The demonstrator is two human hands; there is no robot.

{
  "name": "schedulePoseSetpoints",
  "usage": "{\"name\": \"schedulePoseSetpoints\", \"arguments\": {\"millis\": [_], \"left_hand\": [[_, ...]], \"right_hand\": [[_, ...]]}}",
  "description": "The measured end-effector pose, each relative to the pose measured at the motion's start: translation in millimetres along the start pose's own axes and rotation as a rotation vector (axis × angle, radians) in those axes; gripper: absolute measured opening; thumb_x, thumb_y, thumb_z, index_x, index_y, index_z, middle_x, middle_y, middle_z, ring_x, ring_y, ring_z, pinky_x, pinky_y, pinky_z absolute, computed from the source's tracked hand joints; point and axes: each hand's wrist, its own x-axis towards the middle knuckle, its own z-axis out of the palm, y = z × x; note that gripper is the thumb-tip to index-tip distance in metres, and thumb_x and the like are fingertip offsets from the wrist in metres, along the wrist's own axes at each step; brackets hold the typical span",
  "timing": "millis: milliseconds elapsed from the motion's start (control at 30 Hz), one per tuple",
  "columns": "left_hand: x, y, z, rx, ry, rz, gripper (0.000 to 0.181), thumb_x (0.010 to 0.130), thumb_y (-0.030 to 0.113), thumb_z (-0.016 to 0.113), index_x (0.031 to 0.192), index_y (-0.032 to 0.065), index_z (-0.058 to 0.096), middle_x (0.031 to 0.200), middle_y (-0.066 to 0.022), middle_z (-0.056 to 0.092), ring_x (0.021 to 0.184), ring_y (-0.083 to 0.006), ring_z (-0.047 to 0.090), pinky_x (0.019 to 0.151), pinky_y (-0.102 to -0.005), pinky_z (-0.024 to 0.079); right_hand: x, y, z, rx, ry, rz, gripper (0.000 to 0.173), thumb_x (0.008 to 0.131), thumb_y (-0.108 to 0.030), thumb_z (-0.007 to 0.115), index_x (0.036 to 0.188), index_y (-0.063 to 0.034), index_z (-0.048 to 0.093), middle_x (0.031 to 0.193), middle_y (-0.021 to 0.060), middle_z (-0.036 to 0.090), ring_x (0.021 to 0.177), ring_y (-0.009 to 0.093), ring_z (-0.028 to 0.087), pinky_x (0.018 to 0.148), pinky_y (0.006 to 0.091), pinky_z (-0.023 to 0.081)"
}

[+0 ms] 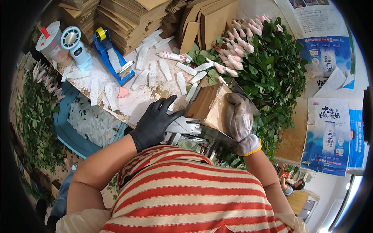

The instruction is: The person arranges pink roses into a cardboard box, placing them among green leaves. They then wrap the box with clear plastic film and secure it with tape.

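My left hand (151, 122), in a black glove, has its fingers apart and touches a grey metal lever-like part (183, 125) in front of my body. My right hand (239, 118), in a soiled whitish work glove with a yellow cuff edge, is curled on a folded brown cardboard wrap (204, 103). The wrap sits in a metal frame (253, 106); its contents are hidden. Green leaves (191, 144) show below the frame. White mesh sleeves (181, 83) and a pink petal (123, 92) lie on the worn tabletop (137, 100).
Pink roses in white mesh sleeves (239, 49) lie at the right. Stacked cardboard (128, 23) stands behind. A blue tape dispenser (113, 58), a small fan (77, 49) and a lidded cup (54, 43) are at the left. A blue tub (68, 139) holds many sleeves. A person (293, 186) is far right.
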Motion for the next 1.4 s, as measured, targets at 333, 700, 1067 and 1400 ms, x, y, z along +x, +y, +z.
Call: {"name": "schedulePoseSetpoints", "arguments": {"millis": [333, 700, 1067, 1400], "left_hand": [[19.3, -16.3, -5.9, 0.275, -0.182, 0.086, 0.043, 0.082, 0.015, 0.057, 0.125, 0.0166, 0.059, 0.096, -0.0105, 0.06, 0.087, -0.0274, 0.061, 0.076, -0.0421, 0.047], [157.9, -50.2, -32.0, 0.72, -0.059, 0.143, 0.037, 0.087, 0.014, 0.056, 0.123, 0.0107, 0.062, 0.11, -0.0139, 0.062, 0.113, -0.0312, 0.056, 0.102, -0.0487, 0.04], [187.2, -53.5, -16.1, 0.432, -0.305, 0.189, 0.031, 0.084, 0.015, 0.06, 0.115, 0.0147, 0.064, 0.096, -0.0111, 0.066, 0.089, -0.0291, 0.066, 0.081, -0.0454, 0.051], [170.1, -38.0, -11.4, 0.718, -0.127, 0.209, 0.039, 0.091, 0.017, 0.05, 0.129, 0.0133, 0.059, 0.11, -0.0128, 0.063, 0.11, -0.031, 0.057, 0.102, -0.0448, 0.039]], "right_hand": [[1.4, 5.7, 2.1, 0.049, 0.002, -0.017, 0.027, 0.096, -0.007, 0.053, 0.122, -0.001, 0.052, 0.115, 0.0187, 0.061, 0.1, 0.033, 0.062, 0.093, 0.0417, 0.048], [9.0, 4.6, 5.2, 0.074, 0.096, 0.032, 0.028, 0.081, 0.0, 0.062, 0.108, -0.0053, 0.058, 0.105, 0.0166, 0.063, 0.096, 0.035, 0.062, 0.087, 0.0424, 0.048], [18.4, -4.5, -12.5, 0.094, 0.002, 0.047, 0.033, 0.078, 0.0, 0.062, 0.111, -0.0032, 0.059, 0.108, 0.0174, 0.063, 0.101, 0.038, 0.059, 0.092, 0.0467, 0.044], [17.8, -11.8, -16.1, 0.079, 0.059, -0.02, 0.032, 0.081, 0.0, 0.061, 0.113, -0.0053, 0.056, 0.106, 0.0156, 0.063, 0.1, 0.036, 0.061, 0.091, 0.046, 0.045]]}}
